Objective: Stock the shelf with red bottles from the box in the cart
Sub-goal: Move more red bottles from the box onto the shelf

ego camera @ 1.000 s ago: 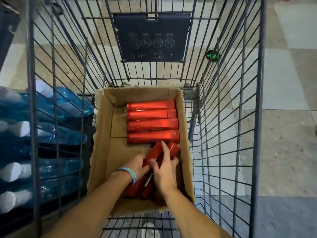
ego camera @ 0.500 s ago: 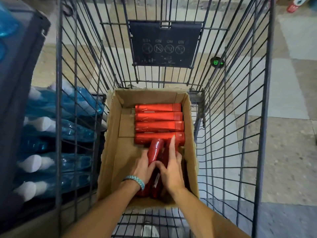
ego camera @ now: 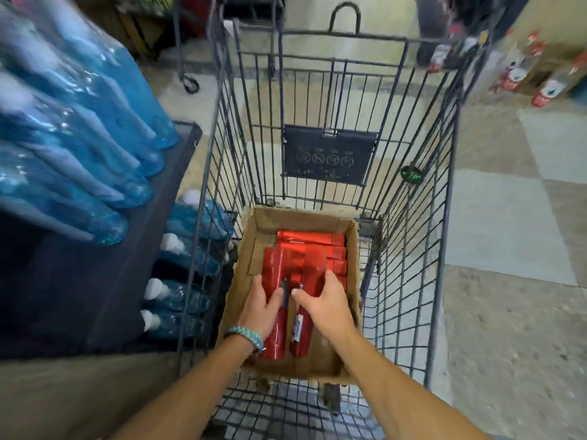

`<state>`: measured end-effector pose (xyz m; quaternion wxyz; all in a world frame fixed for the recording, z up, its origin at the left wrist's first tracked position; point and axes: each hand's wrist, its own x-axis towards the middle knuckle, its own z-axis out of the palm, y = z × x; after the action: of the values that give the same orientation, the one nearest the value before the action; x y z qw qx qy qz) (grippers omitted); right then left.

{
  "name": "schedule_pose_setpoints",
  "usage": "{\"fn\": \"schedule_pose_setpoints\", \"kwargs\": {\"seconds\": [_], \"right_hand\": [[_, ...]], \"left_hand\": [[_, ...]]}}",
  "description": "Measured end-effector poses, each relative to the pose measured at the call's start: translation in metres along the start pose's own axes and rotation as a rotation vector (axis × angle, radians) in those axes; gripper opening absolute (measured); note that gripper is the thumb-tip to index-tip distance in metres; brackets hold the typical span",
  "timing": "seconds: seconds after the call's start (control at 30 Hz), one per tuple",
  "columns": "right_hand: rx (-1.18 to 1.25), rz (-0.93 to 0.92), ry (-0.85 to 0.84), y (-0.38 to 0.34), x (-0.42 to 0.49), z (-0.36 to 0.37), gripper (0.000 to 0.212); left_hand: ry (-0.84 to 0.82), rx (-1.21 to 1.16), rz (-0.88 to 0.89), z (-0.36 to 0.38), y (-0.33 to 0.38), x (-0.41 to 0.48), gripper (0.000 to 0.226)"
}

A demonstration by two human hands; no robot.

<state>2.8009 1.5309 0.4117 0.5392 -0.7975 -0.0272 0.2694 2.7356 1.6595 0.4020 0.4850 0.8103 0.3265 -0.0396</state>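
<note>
A cardboard box (ego camera: pixel 241 271) sits in the wire cart (ego camera: pixel 441 217). Several red bottles (ego camera: pixel 313 241) lie crosswise at the box's far end. My left hand (ego camera: pixel 262 301), with a blue braided wristband, is wrapped around one long red bottle (ego camera: pixel 275 328) that points away from me. Beside it, my right hand (ego camera: pixel 324 304) grips a second red bottle (ego camera: pixel 301 331). Both bottles are tilted up over the others, their near ends above the box floor. The shelf (ego camera: pixel 95 281) is on the left.
Dark shelving on the left carries rows of blue bottles (ego camera: pixel 79 128) with white caps, some on a lower level (ego camera: pixel 187 268) close to the cart's side. Tiled floor (ego camera: pixel 508 281) lies to the right. More products stand on the floor at the far right (ego camera: pixel 540 81).
Both hands have closed on two red bottles and lifted them higher in the box. My view has tilted up, so the upper shelf and the cart's far end now show.
</note>
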Motion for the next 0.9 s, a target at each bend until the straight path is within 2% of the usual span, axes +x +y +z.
{"fn": "schedule_pose_setpoints", "kwargs": {"seconds": [0.2, 0.33, 0.43, 0.57, 0.73, 0.9], "right_hand": [[0.023, -0.127, -0.146, -0.068, -0.04, -0.053, 0.041], [0.004, -0.256, -0.283, -0.13, -0.082, -0.085, 0.043], [0.016, -0.361, -0.389, -0.176, -0.118, -0.105, 0.045], [0.0, -0.493, -0.543, -0.229, -0.161, -0.119, 0.05], [0.014, -0.562, -0.803, -0.289, -0.219, -0.119, 0.039], [0.065, -0.613, -1.064, -0.334, -0.273, -0.089, 0.076]], "left_hand": [[0.146, -0.118, 0.058, -0.042, 0.07, -0.065, 0.054], [0.212, -0.061, 0.15, -0.081, 0.129, -0.123, 0.033], [0.33, -0.034, 0.227, -0.105, 0.168, -0.171, 0.027], [0.518, -0.064, 0.207, -0.131, 0.197, -0.234, 0.033], [0.725, -0.091, 0.225, -0.174, 0.217, -0.317, 0.04], [0.915, -0.068, 0.236, -0.224, 0.22, -0.394, 0.038]]}}
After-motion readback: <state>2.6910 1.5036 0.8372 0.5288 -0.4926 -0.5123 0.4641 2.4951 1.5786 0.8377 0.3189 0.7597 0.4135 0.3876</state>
